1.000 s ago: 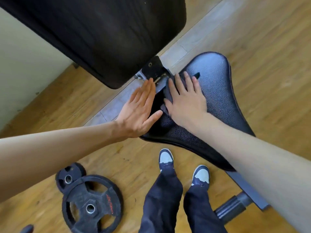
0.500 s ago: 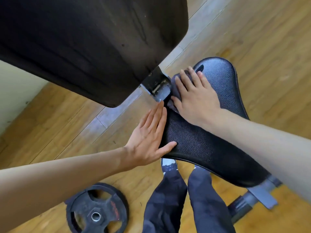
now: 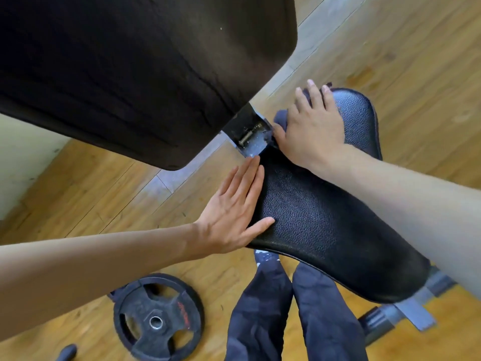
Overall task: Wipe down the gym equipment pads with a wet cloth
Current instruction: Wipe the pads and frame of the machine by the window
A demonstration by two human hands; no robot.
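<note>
**A:** Where is the cloth lying?

**B:** The dark cloth (image 3: 281,116) is lying on the narrow far end of the seat pad (image 3: 325,225), just beside the metal hinge (image 3: 251,135). The right hand (image 3: 309,128) is pressing down on it with straight, slightly spread fingers that are not curling round it.

**A:** And what is the other hand doing?

**B:** The left hand (image 3: 234,212) is resting flat against the seat pad's left edge. Its fingers are lying straight and together, its thumb is touching the top, and it is holding nothing.

**A:** What else is showing?

**B:** The big back pad (image 3: 130,74) is tilting up above the hinge. A weight plate (image 3: 156,321) is lying on the wooden floor (image 3: 390,61), near the person's dark trousers (image 3: 260,321).
</note>
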